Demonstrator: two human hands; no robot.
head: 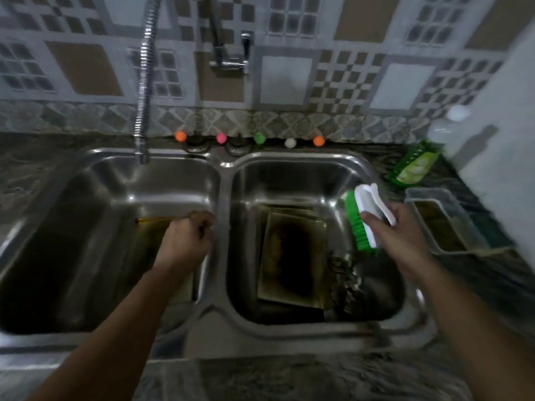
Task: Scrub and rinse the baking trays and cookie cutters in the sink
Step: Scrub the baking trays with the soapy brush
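My right hand (pixel 396 235) grips a white scrub brush with green bristles (pixel 365 217) above the right edge of the right basin (pixel 289 175). A stained, darkened baking tray (pixel 292 256) lies flat in that basin, with small metal cookie cutters (pixel 343 269) beside it to the right, blurred. My left hand (pixel 186 241) has its fingers curled round the edge of another yellowish tray (pixel 156 224) standing in the left basin (pixel 121 183), near the divider. Much of that tray is hidden by my hand and forearm.
A flexible metal faucet hose (pixel 144 82) hangs over the left basin. A wall tap (pixel 231 53) sits behind the divider. On the counter at right: a green packet (pixel 412 166), a white bottle (pixel 445 131) and a clear plastic container (pixel 445 224). Small coloured balls (pixel 221 138) line the back ledge.
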